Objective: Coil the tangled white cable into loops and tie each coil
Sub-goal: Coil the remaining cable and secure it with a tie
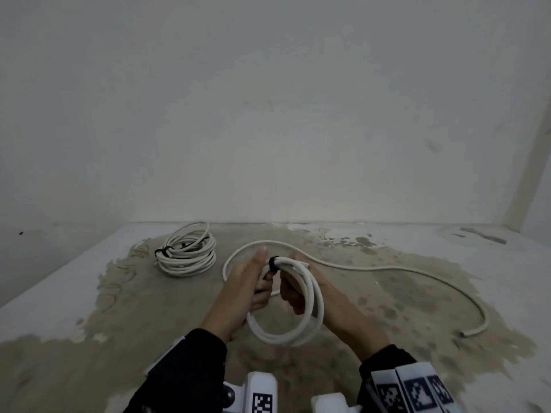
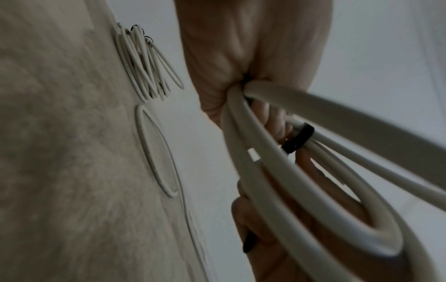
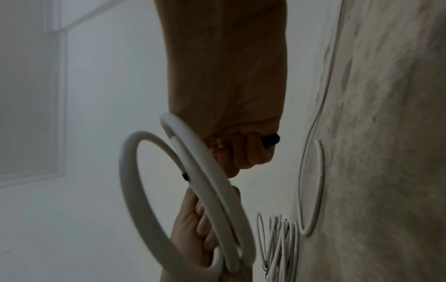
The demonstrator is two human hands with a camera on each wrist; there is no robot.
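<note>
A small coil of white cable (image 1: 301,320) hangs between my two hands above the floor. A black tie (image 1: 273,261) wraps its top. My left hand (image 1: 253,281) grips the coil beside the tie, index finger pointing forward; in the left wrist view the left hand's fingers (image 2: 272,122) curl round the strands by the tie (image 2: 299,138). My right hand (image 1: 293,293) holds the coil's right side, its fist closed on the black tie's end (image 3: 270,140). From the coil the loose cable (image 1: 387,268) runs over the floor to a cut end (image 1: 465,333).
A finished coil (image 1: 190,254), bound with a black tie (image 1: 162,252), lies on the floor at the back left. The patchy concrete floor (image 1: 357,308) meets a white wall (image 1: 268,144) just behind. A slack cable loop (image 1: 235,257) lies past my hands.
</note>
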